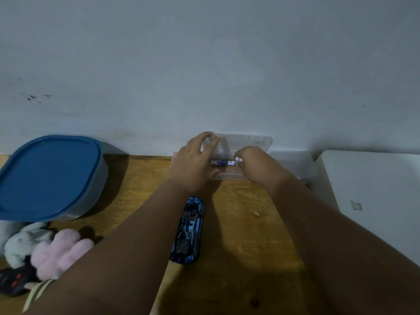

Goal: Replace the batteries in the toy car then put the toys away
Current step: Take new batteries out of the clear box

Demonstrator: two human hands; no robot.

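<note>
A clear plastic case [250, 142] stands open against the wall, its lid raised. My left hand [193, 164] holds the case's left side, fingers on the lid's edge and thumb at the front rim. A blue battery [219, 163] lies inside the case. My right hand [256, 165] pinches a white-tipped battery [238, 159] at the blue one's right end. The blue and black toy car [188, 230] lies on the wooden table [238, 223] between my forearms.
A grey tub with a blue lid [47, 176] sits at the left. Pink and grey plush toys [45, 248] and a dark remote [13, 280] lie at the front left. A white box [372, 196] fills the right side. A second clear container [293, 164] stands behind my right hand.
</note>
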